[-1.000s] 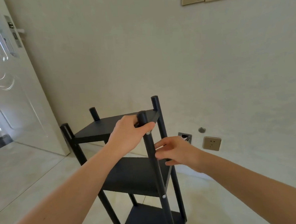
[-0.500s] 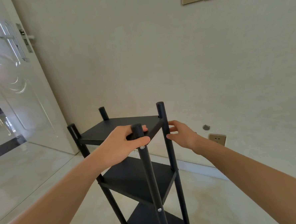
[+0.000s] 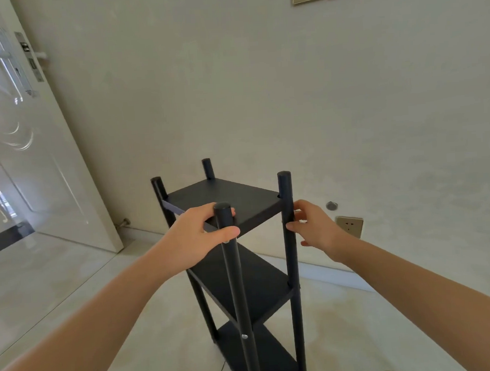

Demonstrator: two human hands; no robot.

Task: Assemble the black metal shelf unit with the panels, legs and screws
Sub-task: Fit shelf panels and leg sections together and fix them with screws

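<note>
A pale wall (image 3: 260, 84) fills most of the view, with a white door (image 3: 20, 147) standing open at the left and a glossy tiled floor (image 3: 72, 287) below. On that floor, close to the wall, the black metal shelf unit (image 3: 234, 272) stands upright, three panels stacked between four legs. The left hand (image 3: 197, 238) grips the near leg (image 3: 234, 286) at the top panel (image 3: 224, 198), thumb curled across the front and fingers wrapped behind. The right hand (image 3: 312, 224) holds the right leg (image 3: 291, 254) just under the top panel; its fingertips touch the tube, though whether they close fully around it is hard to see. A silver screw (image 3: 244, 336) shows low on the near leg.
</note>
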